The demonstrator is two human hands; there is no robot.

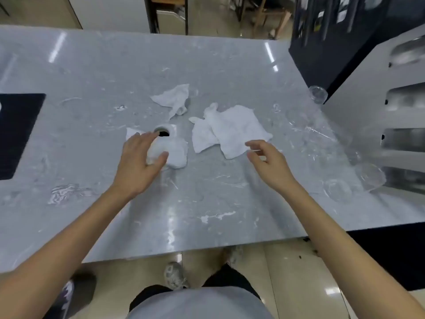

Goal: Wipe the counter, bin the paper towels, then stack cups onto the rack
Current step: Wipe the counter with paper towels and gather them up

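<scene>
A roll of paper towel lies on its side on the grey marbled counter, and my left hand wraps over it with fingers and thumb around its near end. Two flat used paper towels overlap to the right of the roll. My right hand hovers at their near edge, fingers curled and apart, holding nothing. A third crumpled paper towel lies farther back. Clear plastic cups lie along the counter's right side beside the white rack.
One clear cup sits at the far right by a dark cabinet. A black rectangle is set in the counter at the left. Wet streaks mark the surface. Chairs stand beyond the far edge.
</scene>
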